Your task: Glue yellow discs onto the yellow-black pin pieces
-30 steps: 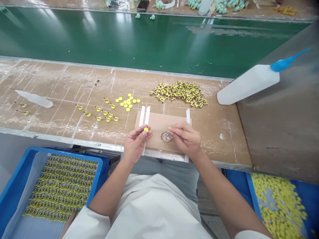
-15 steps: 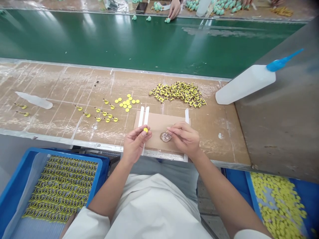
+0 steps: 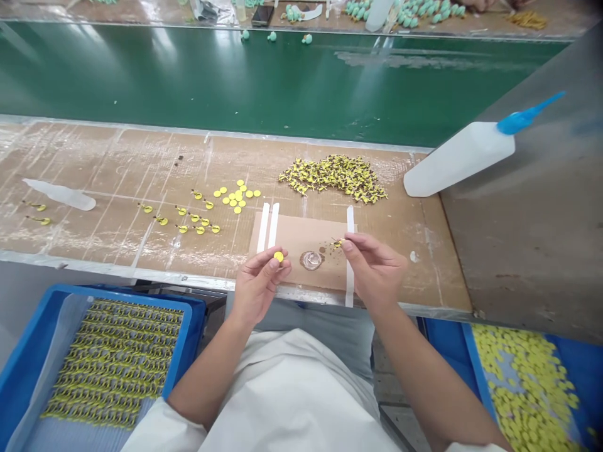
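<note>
My left hand [image 3: 258,282] pinches a small yellow disc [image 3: 279,256] over the near edge of a brown cardboard sheet [image 3: 301,235]. My right hand [image 3: 374,270] pinches a tiny yellow-and-black piece [image 3: 336,243], held just right of a glue puddle [image 3: 311,260] on the cardboard. A heap of the same yellow-and-black pieces [image 3: 333,176] lies beyond the cardboard. Loose yellow discs [image 3: 237,194] lie to the left of it, with several assembled pieces [image 3: 198,220] laid out near them.
A white squeeze bottle with a blue nozzle [image 3: 464,157] leans at the right. Blue trays sit below the bench: one with rows of yellow pieces [image 3: 113,358], one with yellow discs [image 3: 532,383]. A green conveyor belt [image 3: 235,75] runs behind.
My right hand has lifted away from the glue puddle to the right, with the small piece now showing at its fingertips. My left hand keeps the disc. A co-worker's hand appeared beyond the belt, then went.
</note>
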`<state>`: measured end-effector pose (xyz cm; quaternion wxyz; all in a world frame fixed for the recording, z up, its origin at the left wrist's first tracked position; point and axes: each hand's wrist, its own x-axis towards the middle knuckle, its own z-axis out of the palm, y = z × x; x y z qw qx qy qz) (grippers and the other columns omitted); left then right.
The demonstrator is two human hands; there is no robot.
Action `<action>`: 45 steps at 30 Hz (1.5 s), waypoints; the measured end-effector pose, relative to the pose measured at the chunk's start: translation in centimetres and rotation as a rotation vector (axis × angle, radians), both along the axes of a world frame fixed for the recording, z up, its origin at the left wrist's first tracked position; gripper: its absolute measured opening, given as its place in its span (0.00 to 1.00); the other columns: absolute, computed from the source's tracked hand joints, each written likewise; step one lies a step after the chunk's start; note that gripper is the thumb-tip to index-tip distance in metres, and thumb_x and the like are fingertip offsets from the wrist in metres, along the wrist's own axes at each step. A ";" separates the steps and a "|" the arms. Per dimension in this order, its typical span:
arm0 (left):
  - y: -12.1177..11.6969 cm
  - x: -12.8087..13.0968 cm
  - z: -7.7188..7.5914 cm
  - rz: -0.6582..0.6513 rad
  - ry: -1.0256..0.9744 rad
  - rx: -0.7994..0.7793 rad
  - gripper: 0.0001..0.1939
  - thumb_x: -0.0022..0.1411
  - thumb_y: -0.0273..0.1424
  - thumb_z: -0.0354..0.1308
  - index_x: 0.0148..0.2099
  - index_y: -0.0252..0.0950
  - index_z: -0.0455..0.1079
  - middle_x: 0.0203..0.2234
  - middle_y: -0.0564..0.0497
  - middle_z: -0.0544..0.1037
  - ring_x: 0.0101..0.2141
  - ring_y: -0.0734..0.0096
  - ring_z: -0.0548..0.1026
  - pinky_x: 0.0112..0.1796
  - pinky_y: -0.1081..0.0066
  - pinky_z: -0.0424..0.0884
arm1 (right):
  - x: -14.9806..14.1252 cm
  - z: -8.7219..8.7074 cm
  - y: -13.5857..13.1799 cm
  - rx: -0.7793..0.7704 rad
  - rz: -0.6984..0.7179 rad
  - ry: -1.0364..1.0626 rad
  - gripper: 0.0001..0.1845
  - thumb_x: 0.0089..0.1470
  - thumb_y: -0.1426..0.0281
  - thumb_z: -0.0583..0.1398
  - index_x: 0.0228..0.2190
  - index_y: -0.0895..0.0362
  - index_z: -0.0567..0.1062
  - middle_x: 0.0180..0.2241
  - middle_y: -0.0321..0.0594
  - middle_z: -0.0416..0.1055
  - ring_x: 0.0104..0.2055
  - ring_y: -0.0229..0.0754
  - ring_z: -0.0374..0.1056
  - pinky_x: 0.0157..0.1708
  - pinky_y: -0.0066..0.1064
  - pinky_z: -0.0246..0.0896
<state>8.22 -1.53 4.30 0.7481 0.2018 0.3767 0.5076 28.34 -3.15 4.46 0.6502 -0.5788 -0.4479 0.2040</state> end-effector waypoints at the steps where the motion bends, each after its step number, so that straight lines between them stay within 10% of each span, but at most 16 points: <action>1: -0.2 0.2 0.2 -0.011 -0.016 0.000 0.13 0.52 0.31 0.73 0.42 0.38 0.82 0.37 0.49 0.85 0.33 0.77 0.82 0.39 0.80 0.79 | -0.1 0.3 -0.1 -0.005 0.000 -0.010 0.06 0.53 0.68 0.69 0.36 0.52 0.83 0.35 0.39 0.81 0.36 0.43 0.77 0.40 0.36 0.76; 18: -1.3 1.3 0.9 -0.042 0.059 -0.062 0.15 0.49 0.31 0.75 0.42 0.38 0.81 0.38 0.48 0.85 0.34 0.73 0.83 0.40 0.76 0.80 | 0.1 0.1 -0.3 -0.051 0.067 -0.164 0.04 0.53 0.70 0.68 0.34 0.53 0.83 0.35 0.40 0.81 0.37 0.44 0.78 0.42 0.38 0.76; 29: -2.1 2.4 1.8 -0.089 -0.005 -0.049 0.14 0.53 0.36 0.73 0.42 0.39 0.82 0.35 0.47 0.85 0.34 0.69 0.84 0.38 0.74 0.80 | -2.1 2.5 -2.3 -0.098 0.127 0.319 0.08 0.52 0.67 0.70 0.36 0.52 0.83 0.35 0.40 0.81 0.36 0.43 0.78 0.40 0.35 0.77; 45: -3.5 3.1 2.8 -0.121 0.036 0.054 0.14 0.53 0.37 0.72 0.42 0.42 0.83 0.37 0.46 0.85 0.36 0.61 0.84 0.39 0.67 0.82 | -3.9 5.2 -4.5 0.000 0.195 0.040 0.13 0.55 0.77 0.66 0.40 0.49 0.83 0.40 0.41 0.81 0.41 0.47 0.78 0.42 0.40 0.79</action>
